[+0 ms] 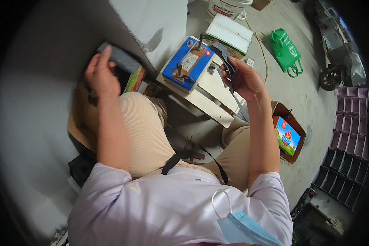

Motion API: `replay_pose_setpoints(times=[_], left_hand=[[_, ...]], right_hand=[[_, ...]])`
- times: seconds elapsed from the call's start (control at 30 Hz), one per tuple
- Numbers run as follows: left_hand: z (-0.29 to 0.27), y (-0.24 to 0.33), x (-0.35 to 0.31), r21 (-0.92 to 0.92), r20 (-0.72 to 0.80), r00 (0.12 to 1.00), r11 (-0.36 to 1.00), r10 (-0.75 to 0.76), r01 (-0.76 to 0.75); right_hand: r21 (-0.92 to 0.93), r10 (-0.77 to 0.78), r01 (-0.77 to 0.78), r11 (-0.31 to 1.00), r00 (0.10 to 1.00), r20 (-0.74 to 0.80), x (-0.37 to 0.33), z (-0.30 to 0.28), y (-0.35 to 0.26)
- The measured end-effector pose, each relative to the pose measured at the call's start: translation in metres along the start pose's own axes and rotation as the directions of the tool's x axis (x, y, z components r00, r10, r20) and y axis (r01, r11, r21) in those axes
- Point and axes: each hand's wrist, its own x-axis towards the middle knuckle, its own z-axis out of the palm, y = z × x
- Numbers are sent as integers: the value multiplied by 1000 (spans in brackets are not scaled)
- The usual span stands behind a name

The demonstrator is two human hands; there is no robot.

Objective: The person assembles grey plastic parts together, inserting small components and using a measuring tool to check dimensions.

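My left hand (102,76) is raised beside the white wall block, slightly blurred, its fingers closed on a dark grey rectangular piece (122,58). That piece lies above a carton with a green and red side (134,80). My right hand (247,78) pinches a thin dark grey strip (222,51), with a long end hanging below the fingers. Between the hands a blue box-shaped device (187,61) with two upright dark posts and a lit red light rests on a cream slatted stool (211,104). A small dark part (211,69) lies on the stool near the device.
Behind the stool are a white-topped carton (229,33) and a white bucket (225,7). A green bag (283,49), a yellow cord (260,39) and a carton with a colourful box (288,137) lie to the right. Purple and black trays (348,127) stand farther right. A brown carton (84,117) sits at left.
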Motion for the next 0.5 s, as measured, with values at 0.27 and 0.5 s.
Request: replay_pose_setpoints(times=[0.27,0.5], left_hand=[[-147,-31,77,280,-238,942,911,-238,301],[-134,-25,72,825,27,923,512,385,-238]], right_hand=[[-194,-91,86,977,996,-16,-11,6,1],[-237,-84,90,967,996,37,-10,11,7]])
